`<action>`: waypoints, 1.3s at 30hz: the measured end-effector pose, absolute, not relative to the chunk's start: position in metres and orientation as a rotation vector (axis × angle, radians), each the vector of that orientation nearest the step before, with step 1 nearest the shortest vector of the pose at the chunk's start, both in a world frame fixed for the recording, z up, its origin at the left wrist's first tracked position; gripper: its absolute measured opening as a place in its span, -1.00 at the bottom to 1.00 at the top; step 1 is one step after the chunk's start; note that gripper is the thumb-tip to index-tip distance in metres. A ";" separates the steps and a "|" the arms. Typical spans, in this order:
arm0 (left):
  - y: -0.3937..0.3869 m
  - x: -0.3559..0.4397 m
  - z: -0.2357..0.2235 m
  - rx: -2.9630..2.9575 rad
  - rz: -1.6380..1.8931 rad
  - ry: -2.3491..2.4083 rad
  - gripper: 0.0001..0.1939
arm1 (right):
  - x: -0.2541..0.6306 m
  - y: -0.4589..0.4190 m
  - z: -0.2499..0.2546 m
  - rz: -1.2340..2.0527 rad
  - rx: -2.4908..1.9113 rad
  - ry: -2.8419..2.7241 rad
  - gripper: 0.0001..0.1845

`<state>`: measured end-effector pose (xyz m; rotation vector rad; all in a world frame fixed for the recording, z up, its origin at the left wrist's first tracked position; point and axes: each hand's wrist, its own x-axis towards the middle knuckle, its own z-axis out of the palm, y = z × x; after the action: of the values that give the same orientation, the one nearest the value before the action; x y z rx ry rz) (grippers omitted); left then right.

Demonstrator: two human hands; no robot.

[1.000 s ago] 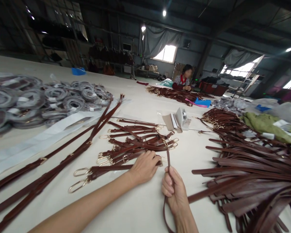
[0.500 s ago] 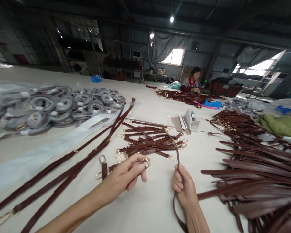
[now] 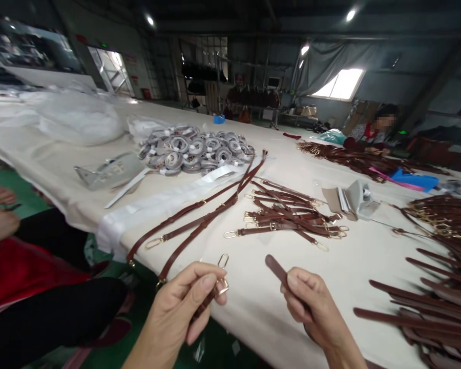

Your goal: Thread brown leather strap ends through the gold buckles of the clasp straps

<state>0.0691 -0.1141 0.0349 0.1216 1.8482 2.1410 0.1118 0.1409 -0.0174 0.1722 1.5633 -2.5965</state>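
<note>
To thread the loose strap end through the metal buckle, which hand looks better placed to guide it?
Probably the right hand: it grips the strap end, whose rounded tip sticks out clear of the fingers, while the left hand holds the buckle.

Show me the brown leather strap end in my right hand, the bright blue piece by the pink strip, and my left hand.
Brown leather strap end (image 3: 275, 267): head view, on its flat face near the rounded tip.
Bright blue piece (image 3: 415, 180): head view, its middle.
Left hand (image 3: 181, 297): head view, back of the hand.
</note>
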 end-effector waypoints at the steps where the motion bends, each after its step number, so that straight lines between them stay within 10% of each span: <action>1: -0.111 0.071 0.032 0.118 2.190 1.835 -0.64 | 0.115 0.136 -0.016 -2.548 0.141 1.542 -0.54; 23: -0.047 0.094 0.002 0.485 2.053 1.435 -0.55 | 0.128 0.113 -0.023 -2.544 0.007 1.195 -0.51; 39: -0.074 0.069 -0.020 0.497 2.081 1.483 -0.51 | 0.149 0.170 -0.005 -2.135 0.213 1.961 -0.49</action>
<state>0.0690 -0.0735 -0.0201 0.4967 1.4834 2.0805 0.1487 0.1703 -0.0052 0.2129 1.9608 -2.1347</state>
